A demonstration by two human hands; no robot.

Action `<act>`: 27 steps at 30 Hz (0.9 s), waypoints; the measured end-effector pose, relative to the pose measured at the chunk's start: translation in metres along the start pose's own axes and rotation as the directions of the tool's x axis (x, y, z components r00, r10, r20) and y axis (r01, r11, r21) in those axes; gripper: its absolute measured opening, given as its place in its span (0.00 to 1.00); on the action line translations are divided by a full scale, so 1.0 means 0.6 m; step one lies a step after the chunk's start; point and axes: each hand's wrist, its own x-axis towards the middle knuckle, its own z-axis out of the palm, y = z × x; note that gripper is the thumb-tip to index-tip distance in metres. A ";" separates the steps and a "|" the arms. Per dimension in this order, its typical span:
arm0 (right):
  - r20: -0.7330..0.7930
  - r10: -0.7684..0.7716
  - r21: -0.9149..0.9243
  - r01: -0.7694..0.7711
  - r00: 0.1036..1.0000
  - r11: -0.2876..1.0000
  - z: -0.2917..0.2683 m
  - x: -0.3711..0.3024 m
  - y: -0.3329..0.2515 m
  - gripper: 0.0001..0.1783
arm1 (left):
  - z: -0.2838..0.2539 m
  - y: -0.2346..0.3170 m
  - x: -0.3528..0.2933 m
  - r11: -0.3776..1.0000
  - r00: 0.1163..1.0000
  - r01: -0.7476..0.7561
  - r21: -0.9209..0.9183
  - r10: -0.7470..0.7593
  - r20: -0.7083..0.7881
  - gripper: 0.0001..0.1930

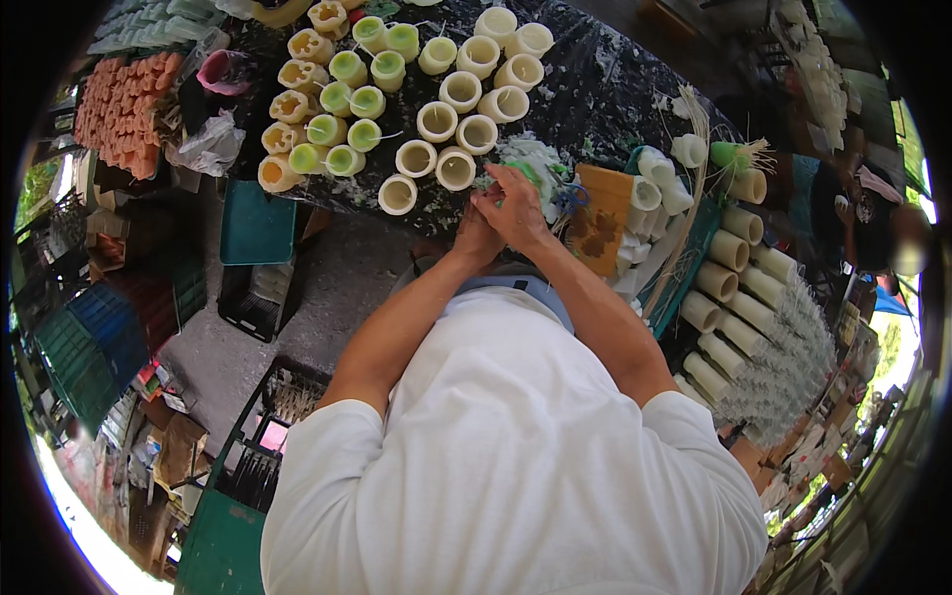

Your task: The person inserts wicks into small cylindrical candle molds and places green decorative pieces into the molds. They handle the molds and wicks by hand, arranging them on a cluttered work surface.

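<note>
My left hand [479, 238] and my right hand [518, 210] meet at the front edge of the black-covered table [595, 109]. Both hands have their fingers drawn together in a pinch; whatever lies between them is too small or hidden to make out. Just beyond the fingertips stands a cream hollow candle [455, 169], one of several in slanting rows. Beside my right hand lies a heap of white and green wax scraps [535, 164]. A pair of blue-handled scissors [570, 198] appears to rest between that heap and an orange-brown block with a flower-like pattern [601, 218].
Green-filled candles [348, 68] and carved yellowish ones [295, 106] stand at left on the table. White cylinders [645, 193] and rows of cream tubes [729, 250] are at right. Pinkish blocks [129, 109] are stacked far left. A teal tray [258, 223] and black crates [263, 297] sit below.
</note>
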 end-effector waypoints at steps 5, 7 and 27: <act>0.017 -0.224 -0.168 0.224 0.974 0.960 -0.014 -0.001 -0.002 0.31 | -0.055 0.054 -0.027 0.920 0.998 0.059 0.387 -0.056 -0.020 0.21; 0.046 -0.388 -0.260 0.386 0.921 0.885 -0.013 0.005 -0.008 0.28 | -0.092 0.058 -0.043 0.937 0.983 0.084 0.340 -0.022 -0.181 0.21; -0.081 -0.310 0.006 0.312 0.947 0.950 -0.008 0.009 0.006 0.18 | -0.146 0.092 -0.006 0.867 0.941 -0.166 0.470 0.282 -0.188 0.28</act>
